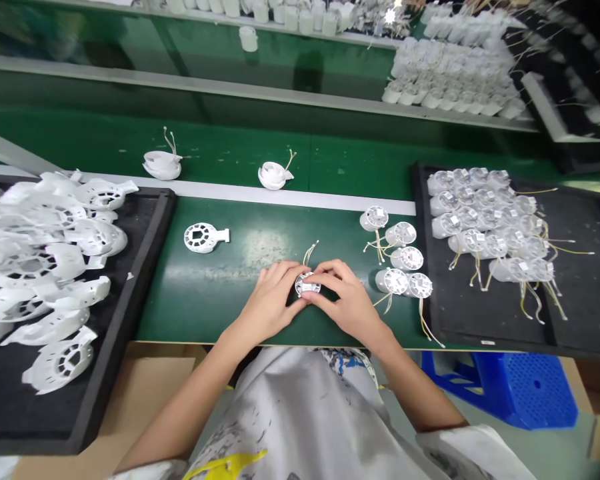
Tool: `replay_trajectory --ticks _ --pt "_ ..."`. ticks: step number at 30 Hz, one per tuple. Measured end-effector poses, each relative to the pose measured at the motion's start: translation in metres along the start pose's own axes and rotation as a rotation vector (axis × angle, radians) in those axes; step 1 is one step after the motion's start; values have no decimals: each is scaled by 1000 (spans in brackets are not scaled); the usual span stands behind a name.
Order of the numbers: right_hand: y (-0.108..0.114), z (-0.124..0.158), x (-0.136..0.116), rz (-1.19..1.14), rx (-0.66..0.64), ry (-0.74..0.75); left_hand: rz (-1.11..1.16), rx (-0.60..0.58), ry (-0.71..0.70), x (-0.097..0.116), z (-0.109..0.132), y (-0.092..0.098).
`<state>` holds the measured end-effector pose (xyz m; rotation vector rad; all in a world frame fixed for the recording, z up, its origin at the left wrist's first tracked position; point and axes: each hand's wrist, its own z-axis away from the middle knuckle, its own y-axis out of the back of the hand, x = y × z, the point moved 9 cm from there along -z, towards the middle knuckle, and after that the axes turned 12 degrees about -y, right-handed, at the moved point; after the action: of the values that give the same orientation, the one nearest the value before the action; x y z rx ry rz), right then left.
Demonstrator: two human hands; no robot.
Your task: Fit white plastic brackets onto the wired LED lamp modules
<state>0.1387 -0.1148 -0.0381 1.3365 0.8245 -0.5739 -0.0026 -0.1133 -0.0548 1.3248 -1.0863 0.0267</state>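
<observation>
Both of my hands close around one small round white lamp part (307, 285) on the green bench, just in front of me. My left hand (269, 300) grips its left side and my right hand (344, 298) pinches it from the right. Thin yellow-white wires (310, 252) stick up from the part. A flat white perforated bracket (203, 237) lies to the left of my hands, untouched. Several more round lamp parts (400, 260) with wires lie to the right of my right hand.
A black tray (150, 220) on the left holds a heap of white perforated brackets. Another black tray (580, 267) on the right holds several wired lamp parts. Two white pieces (163, 165) rest on the green belt behind. A blue stool (525, 390) stands under the bench.
</observation>
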Motion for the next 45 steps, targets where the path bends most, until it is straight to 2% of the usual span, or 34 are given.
replay_trajectory --ticks 4,6,8,10,11,13,15,17,19,22,24,26,27,30,33,35,39,45 --pt "2 -3 2 -7 -15 -9 -53 -45 -27 9 -1 6" --pt "2 -2 2 -3 14 7 -138 13 -75 6 3 27" --pt "0 0 1 9 58 31 -291 170 -53 -14 15 66" --pt "-1 0 0 37 106 49 -437 302 58 -52 34 107" --pt "-1 -1 -1 52 131 56 -467 315 117 -74 44 122" --pt "0 -1 -3 77 164 62 -439 289 178 -107 58 138" --pt "4 2 -8 73 170 72 -392 294 180 -112 65 142" --pt "11 10 -18 23 177 83 -391 390 159 -85 66 136" --pt "16 23 -31 -49 159 78 -403 541 96 -34 64 121" --pt "11 37 -51 -109 71 50 -398 702 -77 45 54 81" --pt "10 38 -59 -103 67 36 -372 789 -142 71 49 60" --pt "14 33 -59 -62 111 27 -324 800 -159 73 44 46" --pt "17 29 -57 -32 130 25 -296 757 -155 67 40 41" --pt "21 15 -45 52 111 18 -209 524 -87 39 27 30" --pt "14 4 -30 96 7 5 -123 277 6 11 18 15" --pt "6 1 -25 129 -63 16 -97 170 17 2 14 4" --pt "-2 -1 -27 195 -124 71 -112 140 13 -4 12 -5" --pt "-3 0 -26 256 -130 70 -113 143 15 -3 13 -5"
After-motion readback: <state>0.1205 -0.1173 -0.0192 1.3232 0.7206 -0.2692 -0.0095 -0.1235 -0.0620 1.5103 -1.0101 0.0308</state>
